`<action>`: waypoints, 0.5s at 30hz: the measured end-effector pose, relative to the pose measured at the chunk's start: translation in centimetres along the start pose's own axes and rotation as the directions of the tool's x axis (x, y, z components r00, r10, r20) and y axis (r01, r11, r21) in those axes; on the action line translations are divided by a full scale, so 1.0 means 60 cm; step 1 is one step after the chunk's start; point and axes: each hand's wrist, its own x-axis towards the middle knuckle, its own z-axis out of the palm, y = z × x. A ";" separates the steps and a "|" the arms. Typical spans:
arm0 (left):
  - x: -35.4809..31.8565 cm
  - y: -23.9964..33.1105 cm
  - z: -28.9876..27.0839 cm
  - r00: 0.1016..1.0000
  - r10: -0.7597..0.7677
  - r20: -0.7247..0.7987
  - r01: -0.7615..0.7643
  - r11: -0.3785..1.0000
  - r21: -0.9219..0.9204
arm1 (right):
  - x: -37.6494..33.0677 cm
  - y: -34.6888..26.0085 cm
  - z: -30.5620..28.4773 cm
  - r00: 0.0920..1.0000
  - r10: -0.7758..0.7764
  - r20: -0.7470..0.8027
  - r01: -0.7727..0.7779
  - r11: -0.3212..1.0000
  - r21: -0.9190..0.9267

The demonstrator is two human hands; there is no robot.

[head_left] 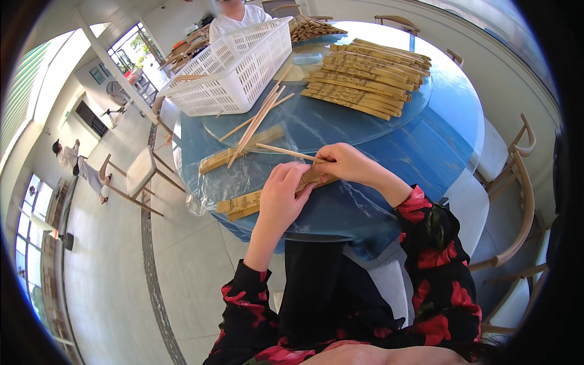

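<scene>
At the table's near edge, my left hand (283, 193) is closed on a brown paper chopstick sleeve (311, 174), resting over a small stack of flat sleeves (240, 204). My right hand (347, 164) pinches the end of a pair of wooden chopsticks (286, 151) beside the sleeve's upper end. The chopsticks point out to the left, above my left hand. Fingers hide exactly where chopsticks and sleeve meet. Several loose chopsticks (260, 125) lie crossed just beyond, partly over another bundle of sleeves (241, 149) on clear plastic film (194, 198).
A white slotted plastic basket (228, 91) stands at the far left of the round blue-covered table (450, 131). Right of it lies a large pile of sleeved chopsticks (365, 79), with another heap (310, 28) behind. A person (237, 15) sits opposite. Chairs (143, 173) surround the table.
</scene>
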 end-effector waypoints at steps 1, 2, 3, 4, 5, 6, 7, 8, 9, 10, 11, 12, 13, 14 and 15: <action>0.005 0.006 -0.002 1.000 0.003 0.003 -0.003 1.000 0.006 | 0.000 0.003 -0.002 1.000 -0.008 -0.002 0.008 1.000 -0.009; 0.008 0.009 -0.002 1.000 0.007 0.006 -0.007 1.000 0.012 | -0.001 0.006 -0.005 1.000 -0.015 -0.004 0.015 1.000 -0.018; 0.007 0.008 -0.003 1.000 0.006 0.000 -0.006 1.000 0.013 | 0.002 0.007 -0.004 1.000 -0.026 -0.001 0.026 0.999 -0.025; 0.007 0.007 -0.004 1.000 0.005 -0.005 -0.005 1.000 0.013 | 0.002 0.005 -0.003 1.000 -0.024 -0.002 0.024 0.999 -0.021; 0.006 0.006 -0.005 1.000 0.005 -0.010 -0.005 1.000 0.013 | 0.001 0.001 -0.003 1.000 -0.021 -0.005 0.021 1.000 -0.018; 0.004 0.004 -0.004 1.000 0.003 -0.014 -0.003 1.000 0.008 | 0.001 0.000 -0.001 1.000 -0.018 -0.006 0.018 1.000 -0.012; 0.003 0.002 -0.003 1.000 0.002 -0.018 -0.002 1.000 0.003 | 0.002 0.003 0.001 0.999 -0.035 -0.022 0.035 0.999 0.004; 0.001 -0.001 -0.002 1.000 0.000 -0.021 0.000 1.000 -0.002 | 0.003 0.008 0.004 0.998 -0.051 -0.037 0.052 0.998 0.020; 0.001 -0.003 -0.001 1.000 0.005 -0.024 -0.005 1.000 0.000 | 0.001 0.007 0.004 0.996 -0.063 -0.057 0.065 0.997 0.034; 0.000 -0.005 0.001 1.000 0.010 -0.027 -0.010 1.000 0.001 | -0.001 0.003 0.002 0.997 -0.059 -0.042 0.059 0.998 -0.007; 0.001 -0.006 0.002 0.999 0.015 -0.030 -0.015 1.000 0.003 | -0.003 -0.003 -0.002 0.998 -0.054 -0.028 0.053 0.997 -0.049; 0.001 -0.005 0.000 0.999 0.007 -0.038 -0.006 1.000 0.011 | -0.004 -0.009 -0.004 0.999 -0.049 -0.012 0.048 0.995 -0.088; 0.001 -0.004 -0.003 0.999 -0.002 -0.047 0.003 1.000 0.020 | -0.002 -0.012 -0.006 0.999 -0.049 -0.020 0.048 0.996 -0.077; 0.002 -0.005 -0.006 0.998 -0.010 -0.055 0.012 1.000 0.028 | 0.000 -0.015 -0.007 0.998 -0.049 -0.028 0.047 0.997 -0.065; 0.002 -0.005 -0.004 0.997 -0.024 -0.072 0.026 1.000 0.017 | -0.001 -0.015 -0.012 0.998 -0.043 -0.041 0.041 0.998 -0.055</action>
